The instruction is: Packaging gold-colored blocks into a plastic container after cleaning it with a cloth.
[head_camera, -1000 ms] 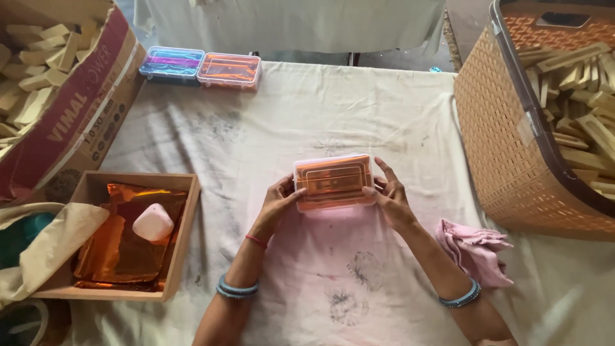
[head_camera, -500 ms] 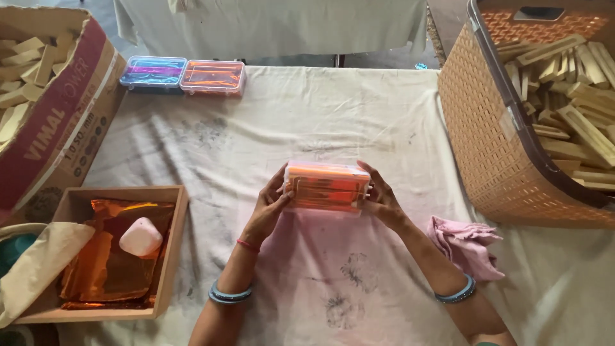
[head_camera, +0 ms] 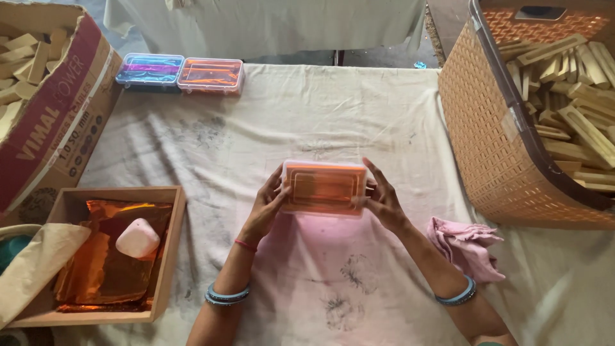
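I hold the orange plastic box [head_camera: 324, 186] between both hands: my left hand [head_camera: 266, 206] grips its left end, my right hand [head_camera: 379, 197] its right end, fingers spread along the sides. A pink cloth [head_camera: 466, 245] lies just right of my right wrist.

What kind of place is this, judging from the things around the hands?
Probably a small packing workshop: a woven basket and a cardboard box full of wooden blocks, and clear plastic cases on a stained cloth-covered table.
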